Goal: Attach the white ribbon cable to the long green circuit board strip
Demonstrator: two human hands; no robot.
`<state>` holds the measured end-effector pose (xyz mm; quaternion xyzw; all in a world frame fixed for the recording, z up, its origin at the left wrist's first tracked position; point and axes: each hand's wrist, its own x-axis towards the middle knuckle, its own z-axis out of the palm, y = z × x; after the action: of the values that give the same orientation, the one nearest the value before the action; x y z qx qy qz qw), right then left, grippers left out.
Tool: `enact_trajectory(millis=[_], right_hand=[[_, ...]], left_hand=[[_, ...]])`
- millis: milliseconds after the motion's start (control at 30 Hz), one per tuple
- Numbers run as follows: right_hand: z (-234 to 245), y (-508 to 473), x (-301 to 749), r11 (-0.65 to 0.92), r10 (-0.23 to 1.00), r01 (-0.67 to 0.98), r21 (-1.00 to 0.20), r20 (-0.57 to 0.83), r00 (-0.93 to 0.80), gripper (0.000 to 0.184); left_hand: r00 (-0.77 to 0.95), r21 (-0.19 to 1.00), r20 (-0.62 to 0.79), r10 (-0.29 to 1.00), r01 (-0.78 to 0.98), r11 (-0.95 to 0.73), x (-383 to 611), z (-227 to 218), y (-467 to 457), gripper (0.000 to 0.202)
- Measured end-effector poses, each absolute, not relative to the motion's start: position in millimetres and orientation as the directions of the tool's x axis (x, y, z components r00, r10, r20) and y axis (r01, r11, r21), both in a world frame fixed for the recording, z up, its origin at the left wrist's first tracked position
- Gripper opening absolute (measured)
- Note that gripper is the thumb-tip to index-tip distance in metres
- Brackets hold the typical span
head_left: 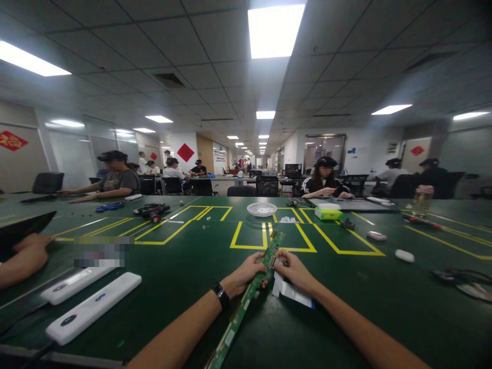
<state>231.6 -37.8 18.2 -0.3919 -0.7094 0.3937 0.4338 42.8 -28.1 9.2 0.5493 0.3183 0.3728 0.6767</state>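
A long, narrow green circuit board (241, 311) runs slantwise from the bottom edge up between my hands. My left hand (248, 271) is closed round the board's upper part, thumb on top. At the board's right edge, near a connector, the fingers of my right hand (294, 271) pinch the end of a white flat ribbon cable (291, 292). The cable hangs below that hand and has a blue tip. Whether its pinched end sits in the connector cannot be made out.
Two white power strips (94, 307) lie at the left, near another person's hand (33, 248). Ahead are a white basket (262, 209), a green tissue pack (328, 213) and a black power tool (151, 211). A white oval object (405, 255) lies right. Yellow tape marks the green table (357, 307).
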Motion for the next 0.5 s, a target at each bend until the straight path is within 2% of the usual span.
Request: enact_trajectory(millis=[100, 233, 500], right_hand=[[16.8, -38.6, 226.8, 0.351, 0.901, 0.153, -0.924, 0.289, -0.323, 0.028], [14.3, -39.7, 224.1, 0.226, 0.912, 0.086, -0.97, 0.18, -0.368, 0.035], [15.4, -43.4, 224.0, 0.094, 0.886, 0.092, -0.991, 0.041, -0.462, 0.035]], left_hand=[[0.498, 0.985, -0.034, 0.866, -0.131, 0.114, 43.4, 11.4, -31.3, 0.04], [0.445, 0.984, 0.004, 0.896, -0.161, 0.075, 44.1, 14.9, -33.2, 0.035], [0.358, 0.985, 0.014, 0.934, -0.164, 0.048, 44.4, 18.5, -33.6, 0.028]])
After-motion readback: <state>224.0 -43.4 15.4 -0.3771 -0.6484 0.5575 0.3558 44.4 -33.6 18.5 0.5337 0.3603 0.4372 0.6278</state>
